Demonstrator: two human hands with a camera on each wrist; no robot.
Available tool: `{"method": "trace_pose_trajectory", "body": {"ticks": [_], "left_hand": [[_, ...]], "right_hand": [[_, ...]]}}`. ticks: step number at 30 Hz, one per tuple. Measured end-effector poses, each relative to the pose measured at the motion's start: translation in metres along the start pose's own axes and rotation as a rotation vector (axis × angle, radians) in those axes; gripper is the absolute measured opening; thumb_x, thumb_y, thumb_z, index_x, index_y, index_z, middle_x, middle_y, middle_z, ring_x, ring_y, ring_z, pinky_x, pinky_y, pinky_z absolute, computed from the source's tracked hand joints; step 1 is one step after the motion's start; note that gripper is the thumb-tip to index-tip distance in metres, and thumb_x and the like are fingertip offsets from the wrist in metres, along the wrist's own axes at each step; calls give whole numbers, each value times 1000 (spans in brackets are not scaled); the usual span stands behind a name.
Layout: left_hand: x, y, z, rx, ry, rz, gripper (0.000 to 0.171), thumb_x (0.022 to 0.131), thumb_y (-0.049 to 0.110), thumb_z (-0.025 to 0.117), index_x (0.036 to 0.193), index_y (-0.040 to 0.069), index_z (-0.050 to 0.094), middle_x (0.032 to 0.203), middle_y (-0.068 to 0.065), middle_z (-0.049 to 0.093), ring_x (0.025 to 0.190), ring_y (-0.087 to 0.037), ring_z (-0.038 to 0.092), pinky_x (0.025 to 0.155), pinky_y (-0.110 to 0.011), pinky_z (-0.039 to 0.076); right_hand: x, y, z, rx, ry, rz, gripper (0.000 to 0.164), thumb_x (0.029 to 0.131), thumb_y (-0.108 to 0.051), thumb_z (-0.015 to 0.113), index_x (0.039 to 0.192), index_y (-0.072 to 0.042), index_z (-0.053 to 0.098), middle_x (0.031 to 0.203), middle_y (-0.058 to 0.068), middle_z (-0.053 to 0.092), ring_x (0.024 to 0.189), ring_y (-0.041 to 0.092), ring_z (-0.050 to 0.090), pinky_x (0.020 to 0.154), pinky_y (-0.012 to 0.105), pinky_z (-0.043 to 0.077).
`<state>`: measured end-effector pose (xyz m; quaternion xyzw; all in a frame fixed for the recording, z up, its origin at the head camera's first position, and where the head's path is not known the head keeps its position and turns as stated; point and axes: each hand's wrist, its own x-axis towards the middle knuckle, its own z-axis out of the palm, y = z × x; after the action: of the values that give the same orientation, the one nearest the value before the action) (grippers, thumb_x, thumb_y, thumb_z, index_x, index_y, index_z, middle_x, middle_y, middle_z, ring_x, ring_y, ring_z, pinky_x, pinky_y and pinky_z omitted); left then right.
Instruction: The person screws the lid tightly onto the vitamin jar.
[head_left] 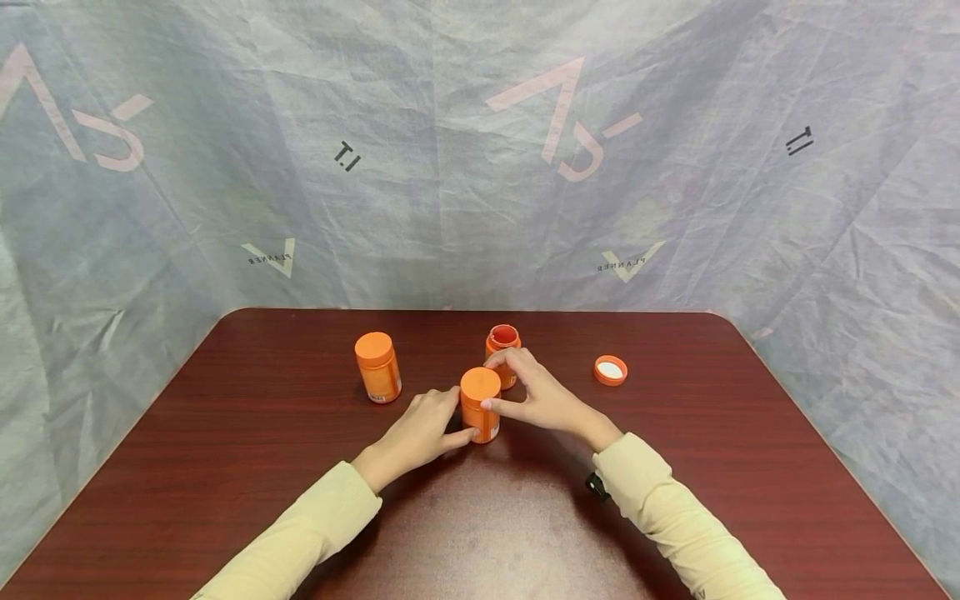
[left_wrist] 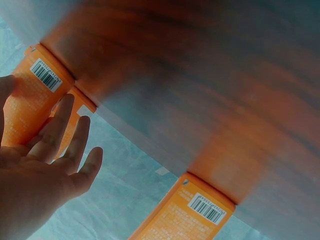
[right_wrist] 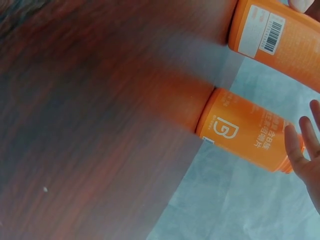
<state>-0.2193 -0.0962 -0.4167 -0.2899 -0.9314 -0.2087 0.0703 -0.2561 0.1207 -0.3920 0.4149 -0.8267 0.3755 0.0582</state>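
Observation:
Near the middle of the table stands an upright orange bottle with a flat orange cap. My left hand grips its lower body from the left, thumb across the front. From the right, my right hand has its thumb at the front of the cap's lower edge and its index finger at the far side. A second orange bottle, uncapped, stands just behind, partly hidden by my right fingers. In the left wrist view, the outer fingers of the left hand spread beside the gripped bottle.
Farther left stands another capped orange bottle. A loose orange cap lies with its white inside up at the right. The dark red-brown table ends at a grey fabric backdrop.

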Motion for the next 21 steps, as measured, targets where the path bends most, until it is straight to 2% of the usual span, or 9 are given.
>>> {"method": "trace_pose_trajectory", "body": {"ticks": [4,11,15,18,21], "left_hand": [[0,0,0,1,1,-1,54,82,42,64,122,9,48,101,-3,65,90,-21,59,83,-46,44],[-1,2,-1,11,-15,-21,51,83,42,63,118,8,50,99,-5,65,91,-23,59,85,-47,43],[-1,2,-1,14,-26,-34,50,83,43,62,116,6,52,96,-7,64,90,-24,58,85,-47,42],[-1,2,-2,14,-24,-31,51,83,43,62,116,6,52,96,-8,64,90,-24,58,85,-48,42],[-1,2,-2,17,-22,-25,51,84,44,62,116,6,52,97,-7,64,90,-24,58,85,-47,43]], "right_hand": [[0,0,0,-6,2,-2,45,80,-41,67,113,-18,48,108,-8,49,102,18,45,81,40,45],[1,-2,-4,-29,-26,0,50,82,-40,65,122,-16,47,116,-6,49,105,21,44,81,37,44],[1,-2,-7,-14,-46,-13,45,85,-33,63,124,-17,47,122,-2,48,108,21,44,83,40,43],[2,-11,-11,11,-67,-24,44,86,-24,63,125,-12,48,124,3,49,109,22,44,85,34,43],[2,-11,-11,31,-89,-41,44,86,-18,63,126,-8,47,124,5,49,111,21,44,87,30,43]]}}
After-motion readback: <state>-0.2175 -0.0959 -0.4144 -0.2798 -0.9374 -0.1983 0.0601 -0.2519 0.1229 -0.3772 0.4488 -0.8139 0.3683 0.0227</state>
